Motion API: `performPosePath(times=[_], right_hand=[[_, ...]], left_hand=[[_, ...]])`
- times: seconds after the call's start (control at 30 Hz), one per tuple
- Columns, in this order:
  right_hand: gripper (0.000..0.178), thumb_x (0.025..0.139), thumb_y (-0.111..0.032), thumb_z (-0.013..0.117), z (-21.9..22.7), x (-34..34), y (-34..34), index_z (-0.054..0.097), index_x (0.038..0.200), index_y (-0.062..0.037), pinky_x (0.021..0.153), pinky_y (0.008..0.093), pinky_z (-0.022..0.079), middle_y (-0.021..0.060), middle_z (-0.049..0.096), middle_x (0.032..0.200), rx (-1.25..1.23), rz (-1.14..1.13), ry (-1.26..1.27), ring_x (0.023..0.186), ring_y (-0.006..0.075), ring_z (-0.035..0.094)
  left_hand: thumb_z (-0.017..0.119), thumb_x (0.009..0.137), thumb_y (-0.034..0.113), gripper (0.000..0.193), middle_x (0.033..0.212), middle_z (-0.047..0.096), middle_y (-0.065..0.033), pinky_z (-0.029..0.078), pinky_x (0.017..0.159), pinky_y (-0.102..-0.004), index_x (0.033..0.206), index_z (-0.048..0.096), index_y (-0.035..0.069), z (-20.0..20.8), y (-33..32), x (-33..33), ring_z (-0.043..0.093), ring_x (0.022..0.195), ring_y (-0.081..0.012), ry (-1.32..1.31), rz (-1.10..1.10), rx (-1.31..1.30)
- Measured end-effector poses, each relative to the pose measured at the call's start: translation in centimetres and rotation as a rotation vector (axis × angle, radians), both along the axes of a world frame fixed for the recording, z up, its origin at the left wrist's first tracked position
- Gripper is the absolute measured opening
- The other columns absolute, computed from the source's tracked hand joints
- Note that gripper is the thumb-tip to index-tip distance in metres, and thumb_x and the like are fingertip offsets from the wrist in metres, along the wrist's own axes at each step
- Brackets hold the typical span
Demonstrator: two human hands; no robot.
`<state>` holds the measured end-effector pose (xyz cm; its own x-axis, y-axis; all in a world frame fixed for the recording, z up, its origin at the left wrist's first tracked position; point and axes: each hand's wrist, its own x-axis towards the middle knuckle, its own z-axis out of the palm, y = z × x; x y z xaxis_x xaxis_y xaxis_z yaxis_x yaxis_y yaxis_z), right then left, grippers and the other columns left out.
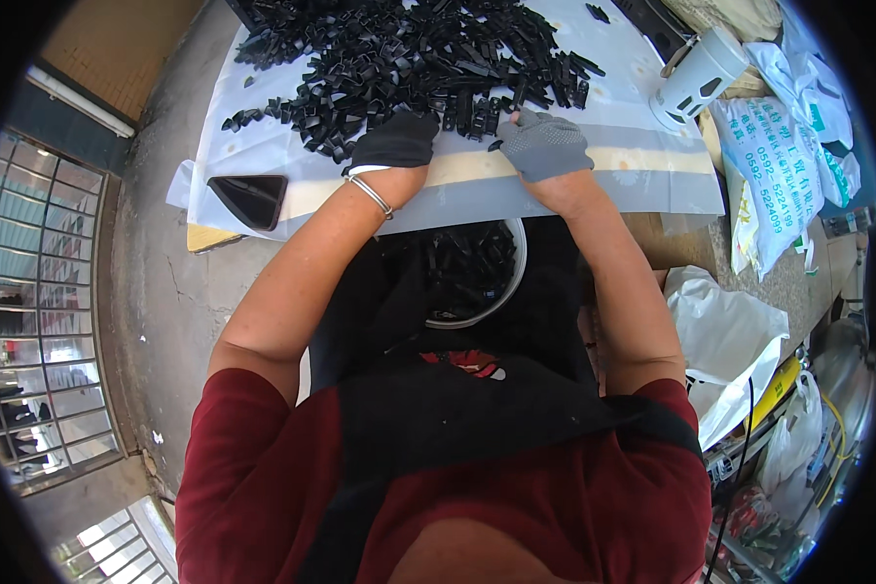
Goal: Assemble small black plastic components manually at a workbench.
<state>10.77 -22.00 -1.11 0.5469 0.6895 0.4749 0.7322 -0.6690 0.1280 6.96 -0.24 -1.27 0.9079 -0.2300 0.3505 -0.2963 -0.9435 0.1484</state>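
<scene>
A big heap of small black plastic pieces [389, 63] covers the far part of the table. At its near edge is my left hand [394, 144] in a black fingerless-looking glove, its fingers curled in and whatever they hold hidden. My right hand [547, 148], in a grey dotted glove, is closed in a pinch a short way to the right. A small black plastic piece [496, 146] shows at its fingertips. Several clip-like pieces lie between and just beyond the two hands. Below the table edge, a white-rimmed bucket [522, 255] in my lap holds more black pieces.
A phone [250, 200] lies at the table's left on the pale plastic cover [652, 195]. To the right stands a white cup [699, 78] with dark patches, beside printed white bags [774, 185]. Another white bag [725, 336] hangs lower right. A barred window [44, 311] is at left.
</scene>
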Motion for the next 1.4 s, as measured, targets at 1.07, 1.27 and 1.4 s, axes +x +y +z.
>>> performPosePath(times=[1.07,1.27,1.4], right_hand=[[0.019,0.078,-0.015,0.061,3.3,-10.4,3.6,0.059,0.091,-0.0003,0.066,0.0351,0.045,0.0108,0.061,0.077,0.586,0.163,0.451,0.074,0.0281,0.058],[0.018,0.076,-0.014,0.064,3.6,-10.7,3.4,0.060,0.089,-0.0019,0.068,0.0354,0.045,0.0096,0.062,0.081,0.403,0.141,0.212,0.076,0.0266,0.058],[0.018,0.076,-0.014,0.064,3.8,-10.9,3.4,0.061,0.089,-0.0023,0.067,0.0365,0.045,0.0097,0.062,0.081,0.319,0.109,0.215,0.075,0.0269,0.058]], left_hand=[[0.032,0.090,0.050,0.056,0.073,0.061,-0.0124,0.045,0.068,-0.0302,0.096,0.060,0.002,0.2,0.0,-8.1,0.060,0.072,-0.0225,0.375,-0.012,-1.107],[0.035,0.093,0.039,0.046,0.083,0.062,-0.0151,0.045,0.072,-0.0326,0.096,0.059,0.001,2.4,-0.2,-8.5,0.060,0.078,-0.0284,0.283,-0.088,-0.943],[0.037,0.092,0.030,0.037,0.080,0.062,-0.0162,0.045,0.069,-0.0339,0.092,0.059,0.000,3.3,-0.3,-8.6,0.060,0.076,-0.0302,0.249,-0.118,-0.891]])
